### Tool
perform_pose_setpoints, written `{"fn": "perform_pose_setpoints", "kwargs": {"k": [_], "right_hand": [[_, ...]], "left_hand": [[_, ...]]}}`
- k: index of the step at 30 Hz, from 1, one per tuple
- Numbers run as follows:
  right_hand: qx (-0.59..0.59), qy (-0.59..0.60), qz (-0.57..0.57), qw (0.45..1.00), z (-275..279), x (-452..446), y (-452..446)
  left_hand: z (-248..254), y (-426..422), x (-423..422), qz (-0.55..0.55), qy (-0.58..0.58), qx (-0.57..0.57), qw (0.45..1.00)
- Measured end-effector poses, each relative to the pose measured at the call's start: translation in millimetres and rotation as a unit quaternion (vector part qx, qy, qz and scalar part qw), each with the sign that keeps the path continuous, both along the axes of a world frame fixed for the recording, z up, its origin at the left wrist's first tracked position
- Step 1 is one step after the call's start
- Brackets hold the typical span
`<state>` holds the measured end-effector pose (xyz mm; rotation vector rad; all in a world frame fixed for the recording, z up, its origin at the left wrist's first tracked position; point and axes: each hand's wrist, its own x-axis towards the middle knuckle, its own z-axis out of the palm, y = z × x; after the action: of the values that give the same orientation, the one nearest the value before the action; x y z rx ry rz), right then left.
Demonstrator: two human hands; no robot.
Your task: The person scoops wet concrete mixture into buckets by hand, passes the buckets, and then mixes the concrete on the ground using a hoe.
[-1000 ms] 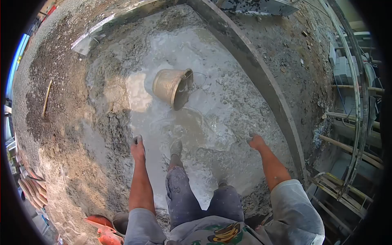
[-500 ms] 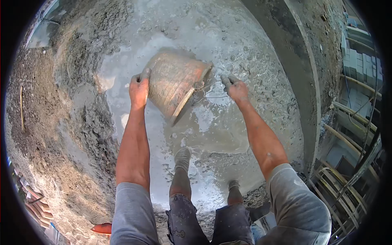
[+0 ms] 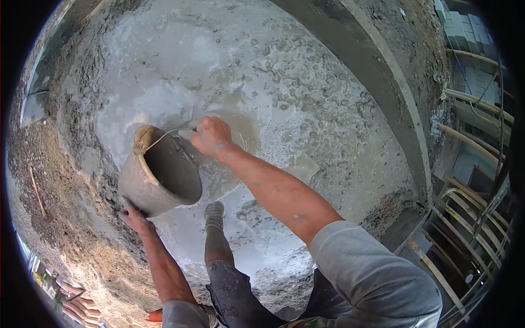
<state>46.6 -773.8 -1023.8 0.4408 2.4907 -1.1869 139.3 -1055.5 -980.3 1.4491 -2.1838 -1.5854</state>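
Note:
A mud-coated bucket is tilted over the wet grey mix, its mouth turned to the right and partly up at me. The inside shows dark grey; whether anything lies in it I cannot tell. My right hand is closed around the thin wire handle near the bucket's upper rim. At the lower left, the fingers of my left hand grip the edge of the bucket's base, partly hidden behind it. My sock-covered foot stands in the wet mix just right of the bucket.
A curved raised edge borders the wet area on the right. Beyond it are bamboo poles and stacked pale blocks. Rough soil rises on the left, with a wooden stick on it.
The bucket has moved left and turned so its mouth now faces me. My right hand has come across to the left with the handle; my left hand has shifted down to the base.

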Motion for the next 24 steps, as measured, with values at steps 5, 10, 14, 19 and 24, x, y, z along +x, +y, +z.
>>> {"fn": "perform_pose_setpoints", "kwargs": {"k": [5, 10, 14, 19, 24], "right_hand": [[-0.236, -0.281, 0.008, 0.93, -9.9, 67.0, 109.2], [-0.387, -0.198, -0.07, 0.898, -45.1, 171.3, 232.9], [-0.39, -0.077, -0.097, 0.913, -56.7, 210.1, 336.0], [-0.269, -0.121, -0.041, 0.955, -21.2, 258.4, 430.5], [-0.281, -0.09, -0.1, 0.95, 13.6, 320.9, 490.4]], "left_hand": [[-35.9, 78.2, 11.2, -0.007, 0.065, -0.13, 0.989], [-80.4, 144.9, 12.7, -0.099, 0.056, 0.017, 0.993], [-107.3, 243.5, 40.1, -0.086, 0.071, 0.083, 0.99], [-99.2, 330.3, 61.6, -0.131, 0.072, 0.09, 0.985], [-76.9, 399.9, 91.4, -0.202, 0.086, 0.061, 0.974]]}}
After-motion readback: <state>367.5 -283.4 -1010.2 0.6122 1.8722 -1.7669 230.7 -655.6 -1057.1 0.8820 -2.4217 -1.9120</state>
